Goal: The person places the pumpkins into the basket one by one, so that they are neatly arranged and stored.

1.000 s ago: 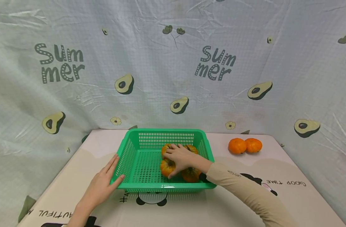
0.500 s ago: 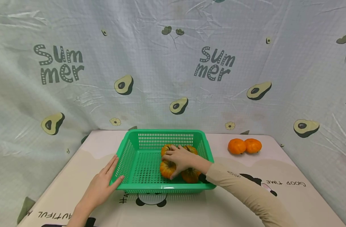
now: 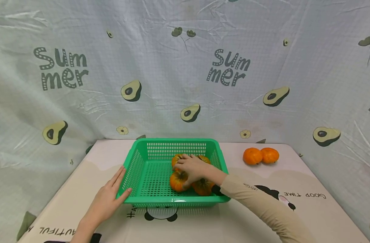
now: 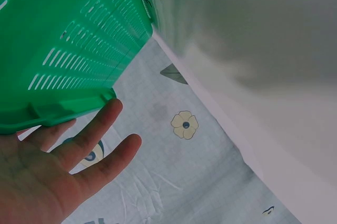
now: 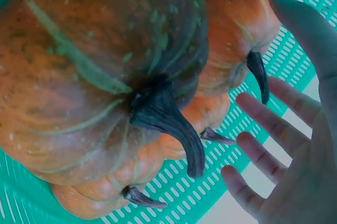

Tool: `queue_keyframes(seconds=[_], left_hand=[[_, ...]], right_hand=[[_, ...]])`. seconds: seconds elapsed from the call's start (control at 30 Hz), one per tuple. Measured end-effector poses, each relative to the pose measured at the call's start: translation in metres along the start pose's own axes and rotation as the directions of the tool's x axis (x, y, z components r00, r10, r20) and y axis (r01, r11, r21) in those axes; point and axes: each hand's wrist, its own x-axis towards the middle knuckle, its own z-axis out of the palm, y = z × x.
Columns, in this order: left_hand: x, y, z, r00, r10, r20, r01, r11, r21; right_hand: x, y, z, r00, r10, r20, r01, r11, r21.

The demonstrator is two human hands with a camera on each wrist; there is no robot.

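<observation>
A green basket point(image 3: 181, 199) holds several orange pumpkins with dark stems. My left hand point(image 3: 104, 202) rests its straight fingers along the basket's left side, thumb at the rim. In the left wrist view, that hand point(image 4: 58, 176) has spread fingers beside the basket point(image 4: 31, 113). Over the pumpkins in the basket's right half lies my right hand point(image 3: 194, 168), thumb by the front left pumpkin point(image 3: 176, 182). In the right wrist view, the hand point(image 5: 310, 166) has its fingers apart near a stemmed pumpkin point(image 5: 231, 24); a larger pumpkin point(image 5: 79, 77) fills the left.
Two orange pumpkins point(image 3: 252, 156) point(image 3: 269, 155) sit side by side on the table, right of the basket. The table point(image 3: 233, 226) has a printed pale cover. Behind it hangs a curtain point(image 3: 160, 111) with avocado prints.
My right thumb has shifted slightly right against the front left pumpkin, showing more of its front. The left hand stays against the basket. The head view has drifted slightly.
</observation>
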Motion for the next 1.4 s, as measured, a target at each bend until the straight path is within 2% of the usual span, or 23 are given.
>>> queue_keyframes(seconds=[0.1,0.3,0.4,0.5,0.6,0.7,0.83,1.1,1.4], left_hand=[[0.001,0.001,-0.002,1.000,0.005,-0.005,-0.005,1.000,0.000],[0.001,0.000,-0.002,1.000,0.004,-0.007,-0.004,1.000,0.003],[0.001,-0.001,-0.002,1.000,0.006,-0.006,-0.007,1.000,-0.003],[0.000,-0.001,-0.002,1.000,0.009,-0.008,-0.009,1.000,-0.008],[0.001,0.000,-0.003,1.000,0.005,-0.007,-0.005,1.000,-0.013],[0.002,0.001,-0.004,1.000,0.000,-0.003,0.000,1.000,-0.013],[0.002,0.002,-0.005,1.000,-0.003,-0.002,0.003,1.000,-0.008],[0.001,0.001,-0.002,1.000,0.001,-0.003,-0.001,1.000,-0.016],[0.000,0.001,-0.001,1.000,0.004,-0.006,-0.005,1.000,-0.023]], right_hand=[[-0.001,0.000,-0.004,1.000,0.005,-0.023,-0.006,1.000,-0.028],[-0.005,-0.001,-0.018,0.997,0.002,-0.077,-0.002,1.000,0.004],[-0.010,0.000,-0.028,0.991,0.001,-0.135,0.005,0.999,0.044],[-0.018,0.003,-0.041,0.974,0.017,-0.225,0.008,0.994,0.110],[-0.030,0.006,-0.053,0.946,0.042,-0.321,0.009,0.988,0.156],[-0.041,0.010,-0.060,0.911,0.055,-0.409,0.007,0.989,0.149],[-0.057,0.018,-0.059,0.865,0.089,-0.493,-0.005,0.985,0.170],[-0.095,0.039,-0.039,0.809,0.214,-0.547,-0.101,0.968,0.230],[-0.130,0.068,0.003,0.728,0.362,-0.582,-0.237,0.930,0.282]])
